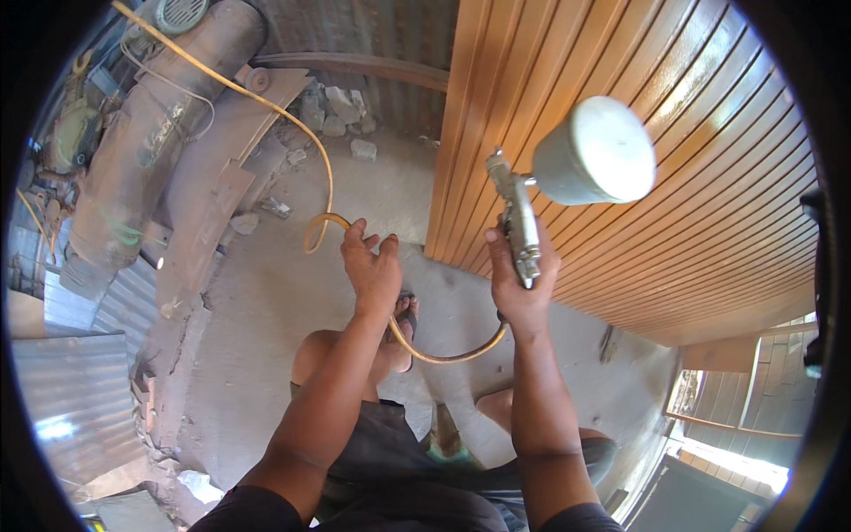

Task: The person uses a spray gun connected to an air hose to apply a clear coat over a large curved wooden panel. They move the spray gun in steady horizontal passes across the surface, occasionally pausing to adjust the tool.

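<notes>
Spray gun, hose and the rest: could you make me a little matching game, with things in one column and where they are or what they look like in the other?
Things:
1. spray gun
2. hose
3. cup
4. wooden panel

Descriptions:
A. yellow, looped in the left hand
B. orange-brown, grooved boards, leaning on the right
C. metal, gripped in the right hand
D. pale and round, mounted on the gun's side

Pairs: 1-C, 2-A, 3-D, 4-B
</notes>
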Available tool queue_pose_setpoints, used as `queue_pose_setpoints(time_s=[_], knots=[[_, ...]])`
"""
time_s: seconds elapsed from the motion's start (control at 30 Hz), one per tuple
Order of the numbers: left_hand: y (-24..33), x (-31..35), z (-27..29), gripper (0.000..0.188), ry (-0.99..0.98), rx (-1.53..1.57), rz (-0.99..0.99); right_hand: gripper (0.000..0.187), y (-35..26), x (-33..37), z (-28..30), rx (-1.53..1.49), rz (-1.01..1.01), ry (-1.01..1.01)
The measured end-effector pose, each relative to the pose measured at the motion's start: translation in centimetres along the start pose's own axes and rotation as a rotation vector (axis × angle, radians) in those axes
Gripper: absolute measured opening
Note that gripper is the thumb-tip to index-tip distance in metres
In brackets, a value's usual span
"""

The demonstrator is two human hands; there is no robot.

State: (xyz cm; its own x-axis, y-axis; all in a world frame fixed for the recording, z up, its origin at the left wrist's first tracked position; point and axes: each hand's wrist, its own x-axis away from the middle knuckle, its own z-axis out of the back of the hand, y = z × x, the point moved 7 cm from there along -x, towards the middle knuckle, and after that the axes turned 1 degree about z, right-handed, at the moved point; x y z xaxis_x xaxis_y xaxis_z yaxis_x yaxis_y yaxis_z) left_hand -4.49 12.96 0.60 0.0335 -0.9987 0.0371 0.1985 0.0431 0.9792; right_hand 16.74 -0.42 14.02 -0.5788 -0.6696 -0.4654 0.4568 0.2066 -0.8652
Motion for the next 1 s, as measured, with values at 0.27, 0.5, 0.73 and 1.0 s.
queue_pose_setpoints(time_s=[0.27,0.5,0.73,1.0], knots=[[-0.2,-1.3,1.8,0.061,0.109,0.145,0.028,0.023,-7.3,-2.3,1.0,-0.017,0.130,0.109],[0.0,-0.1,0.4,0.054,0.064,0.158,0.092,0.018,-2.6,-1.3,-3.6,0.269,0.014,-0.053],[-1.0,0.7,-0.9,0.042,-0.099,0.070,0.189,0.023,6.0,6.3,-3.0,0.352,-0.253,-0.236],[-3.4,6.4,-3.7,0.026,-0.591,0.169,0.329,0.023,4.0,20.4,11.0,0.006,-0.781,-0.042]])
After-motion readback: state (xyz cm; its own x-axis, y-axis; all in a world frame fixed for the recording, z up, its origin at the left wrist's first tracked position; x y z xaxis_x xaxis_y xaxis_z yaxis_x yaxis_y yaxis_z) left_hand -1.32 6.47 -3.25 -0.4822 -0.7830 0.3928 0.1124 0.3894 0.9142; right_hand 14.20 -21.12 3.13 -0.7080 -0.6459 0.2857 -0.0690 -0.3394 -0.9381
